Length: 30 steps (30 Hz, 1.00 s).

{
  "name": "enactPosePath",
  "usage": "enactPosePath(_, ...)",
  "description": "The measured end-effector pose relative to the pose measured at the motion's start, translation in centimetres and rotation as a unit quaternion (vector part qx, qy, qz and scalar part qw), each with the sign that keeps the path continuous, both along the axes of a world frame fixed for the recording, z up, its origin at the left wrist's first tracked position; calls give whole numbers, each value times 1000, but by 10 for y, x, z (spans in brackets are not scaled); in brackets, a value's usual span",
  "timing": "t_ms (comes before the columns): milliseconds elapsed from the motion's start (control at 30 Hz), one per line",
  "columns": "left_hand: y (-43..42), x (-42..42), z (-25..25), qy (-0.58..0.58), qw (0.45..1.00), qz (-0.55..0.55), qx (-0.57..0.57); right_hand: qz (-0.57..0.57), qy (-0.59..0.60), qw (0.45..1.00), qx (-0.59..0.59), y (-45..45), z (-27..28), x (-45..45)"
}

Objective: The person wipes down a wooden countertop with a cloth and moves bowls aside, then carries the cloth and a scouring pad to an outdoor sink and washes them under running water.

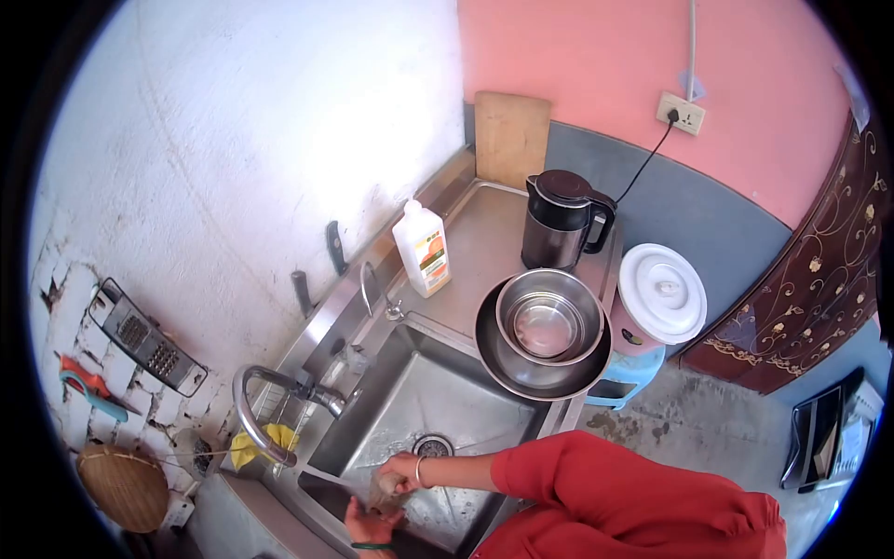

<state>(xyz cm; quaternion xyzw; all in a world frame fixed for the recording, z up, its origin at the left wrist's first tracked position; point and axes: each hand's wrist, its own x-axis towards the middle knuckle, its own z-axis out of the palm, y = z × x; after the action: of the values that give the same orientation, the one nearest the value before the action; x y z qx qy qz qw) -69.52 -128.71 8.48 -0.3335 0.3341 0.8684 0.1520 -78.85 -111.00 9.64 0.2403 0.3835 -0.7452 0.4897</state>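
My right hand (400, 472), with a pale bangle at the wrist, is closed over the sink's near left part. Its fingers press on a small brownish thing (385, 498), too blurred to name. Just below it, my left hand (371, 524), with a dark green band at the wrist, is held palm up. Its thumb stands apart from the fingers, which are close to the brownish thing. Both hands are above the steel sink (400, 401), near the drain (433, 449). The curved faucet (250, 410) hangs to their left.
A steel bowl (549, 317) sits inside a wider pan (545, 380) at the sink's far right corner. Behind stand a white bottle (424, 252), an electric kettle (562, 224) and a cutting board (512, 140). A lidded bucket (663, 293) rests on a blue stool (619, 380). A grater (149, 335) hangs left.
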Motion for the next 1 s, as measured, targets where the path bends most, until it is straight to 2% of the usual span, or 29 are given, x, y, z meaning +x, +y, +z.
enactPosePath(33,6,3,-8,-59,997,-41,29,-26,-16,999,-26,-11,2,7)
enactPosePath(100,29,12,-7,-32,999,-15,14,-45,-37,998,-24,-27,12,19)
enactPosePath(133,51,15,21,-1,996,0,91,-40,-26,999,-14,-30,19,26)
enactPosePath(167,63,15,39,61,984,-47,158,-33,-16,999,-4,-32,26,32)
enactPosePath(200,68,12,32,60,986,-42,153,-27,35,999,17,-44,12,41)
enactPosePath(233,71,6,12,156,971,-39,179,-16,31,999,10,-54,-3,54)
enactPosePath(267,70,2,-8,250,947,-34,199,24,117,992,39,-50,2,66)
enactPosePath(300,68,6,-5,294,934,-26,200,65,287,951,95,-37,21,79)
enactPosePath(333,65,10,-2,337,919,-17,203,89,477,855,182,-21,51,89)
enactPosePath(367,68,5,18,126,858,143,478,72,626,731,263,-5,87,98)
enactPosePath(400,71,4,17,134,890,135,415,30,710,626,323,0,106,104)
enactPosePath(467,78,2,13,138,943,111,281,23,751,560,351,-3,78,85)
enactPosePath(500,77,2,-2,168,943,104,268,17,768,525,366,-4,64,76)
enactPosePath(533,79,6,1,165,944,106,265,97,709,589,375,-4,53,61)
enactPosePath(567,83,8,9,149,942,130,271,98,709,591,372,-3,44,44)
enactPosePath(633,85,7,30,134,940,155,273,81,614,640,455,-9,35,19)
enactPosePath(667,84,6,43,132,958,143,211,80,613,643,452,-12,43,28)
enactPosePath(700,82,5,49,132,971,130,152,76,639,640,419,-13,58,43)
enactPosePath(767,68,8,32,177,965,81,177,78,665,636,383,-18,60,62)
enactPosePath(867,73,10,32,145,964,77,211,-46,734,539,411,-30,44,78)
enactPosePath(900,86,12,38,118,972,93,179,-46,733,541,409,-29,42,69)
enactPosePath(967,104,17,47,63,984,124,115,55,560,677,475,-19,37,33)
enactPosePath(1000,99,18,42,64,982,111,142,107,459,729,496,-18,35,27)
